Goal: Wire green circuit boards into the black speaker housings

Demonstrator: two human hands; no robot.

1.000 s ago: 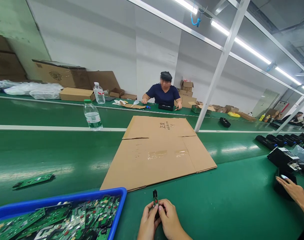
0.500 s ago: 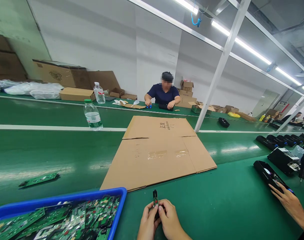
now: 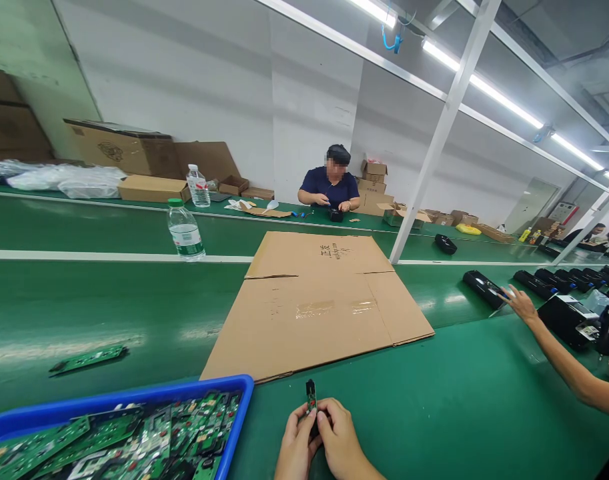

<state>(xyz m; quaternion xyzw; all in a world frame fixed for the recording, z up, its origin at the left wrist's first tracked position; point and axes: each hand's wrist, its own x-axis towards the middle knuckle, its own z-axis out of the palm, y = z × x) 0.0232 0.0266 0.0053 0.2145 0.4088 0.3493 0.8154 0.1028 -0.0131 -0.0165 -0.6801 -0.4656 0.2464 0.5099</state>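
Observation:
My left hand (image 3: 295, 447) and my right hand (image 3: 340, 443) meet at the bottom edge of the view, both pinching one small narrow circuit board (image 3: 311, 396) that stands upright between the fingertips. The hands rest over the green bench (image 3: 434, 413) just in front of a flattened cardboard sheet (image 3: 314, 300). To the left of my hands, a blue bin (image 3: 134, 400) holds several green circuit boards (image 3: 149, 440).
A single green circuit board (image 3: 89, 359) lies on the conveyor belt at left. A water bottle (image 3: 186, 230) stands farther back. A co-worker's arm (image 3: 559, 353) reaches from the right toward a black device (image 3: 484, 288). Another person (image 3: 330, 187) sits across the line.
My hands and the small board stay still. The loose board on the belt drifted right. The co-worker's hand slid a black device farther onto the belt. The person opposite shifted their hands.

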